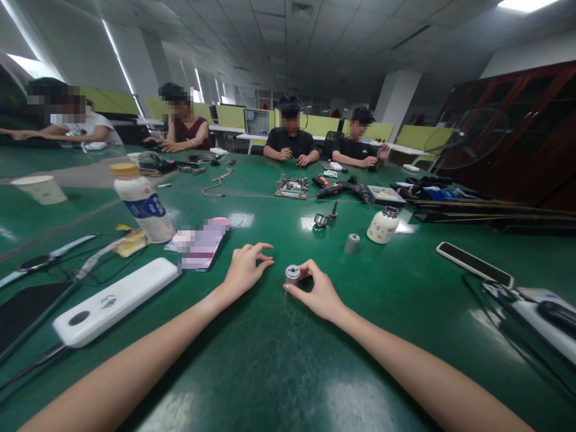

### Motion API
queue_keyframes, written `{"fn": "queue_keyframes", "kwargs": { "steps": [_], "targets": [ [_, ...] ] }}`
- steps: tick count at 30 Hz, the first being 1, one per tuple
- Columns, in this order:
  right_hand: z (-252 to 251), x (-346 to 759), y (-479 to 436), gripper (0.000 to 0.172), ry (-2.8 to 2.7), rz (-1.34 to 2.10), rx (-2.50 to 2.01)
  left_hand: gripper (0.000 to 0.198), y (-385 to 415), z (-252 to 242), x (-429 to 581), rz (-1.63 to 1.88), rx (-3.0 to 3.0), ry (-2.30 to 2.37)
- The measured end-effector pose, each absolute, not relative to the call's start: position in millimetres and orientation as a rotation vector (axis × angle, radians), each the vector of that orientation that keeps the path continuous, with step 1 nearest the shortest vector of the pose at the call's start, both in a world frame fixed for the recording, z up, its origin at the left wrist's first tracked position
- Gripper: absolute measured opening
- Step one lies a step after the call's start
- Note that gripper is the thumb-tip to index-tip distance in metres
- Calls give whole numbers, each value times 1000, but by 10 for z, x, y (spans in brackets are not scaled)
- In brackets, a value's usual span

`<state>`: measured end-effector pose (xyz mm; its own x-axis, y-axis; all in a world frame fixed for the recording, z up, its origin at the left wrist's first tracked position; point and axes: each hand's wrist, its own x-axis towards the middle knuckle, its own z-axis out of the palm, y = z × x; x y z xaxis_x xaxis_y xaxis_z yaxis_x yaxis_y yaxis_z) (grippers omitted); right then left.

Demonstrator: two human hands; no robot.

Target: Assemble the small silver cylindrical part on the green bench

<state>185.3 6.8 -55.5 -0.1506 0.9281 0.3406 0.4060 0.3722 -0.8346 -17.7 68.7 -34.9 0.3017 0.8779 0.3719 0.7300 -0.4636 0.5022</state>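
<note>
phone (200, 245): screen blurred | metal cylinder (292, 273): partly behind right hand (320, 292)

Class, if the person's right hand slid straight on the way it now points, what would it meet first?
The right hand already touches the small metal cylinder. Straight beyond it, the left hand likely comes next, though depth is unclear.

Glossy green table (279, 366), long. Near middle: small metal cylinder (292, 273). Left: white power bank (114, 301), pink-cased phone (202, 247), upright bottle (143, 204), paper cup (39, 189). Farther back: grey cap (351, 243), white jar (383, 227), circuit board (292, 186), drill (342, 190). Right: dark phone (474, 264).
</note>
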Motion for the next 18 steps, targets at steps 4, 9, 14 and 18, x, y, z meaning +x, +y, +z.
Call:
{"fn": "queue_keyframes", "kwargs": {
  "steps": [4, 9, 14, 18],
  "targets": [
    [-556, 1852, 68, 29, -1743, 722, -1174, 22, 601, -232, -101, 1139, 2332, 1417],
    [-558, 1852, 68, 28, -1738, 719, -1168, 25, 357, -43, 90, 1240, 2364, 1245],
    [-560, 1847, 67, 28, -1726, 728, -1156, 25, 257, -67, 159, 1147, 2372, 1197],
    [-557, 1849, 68, 29, -1726, 738, -1156, 23, 256, -70, 155, 1160, 2347, 1191]
  ]
}}
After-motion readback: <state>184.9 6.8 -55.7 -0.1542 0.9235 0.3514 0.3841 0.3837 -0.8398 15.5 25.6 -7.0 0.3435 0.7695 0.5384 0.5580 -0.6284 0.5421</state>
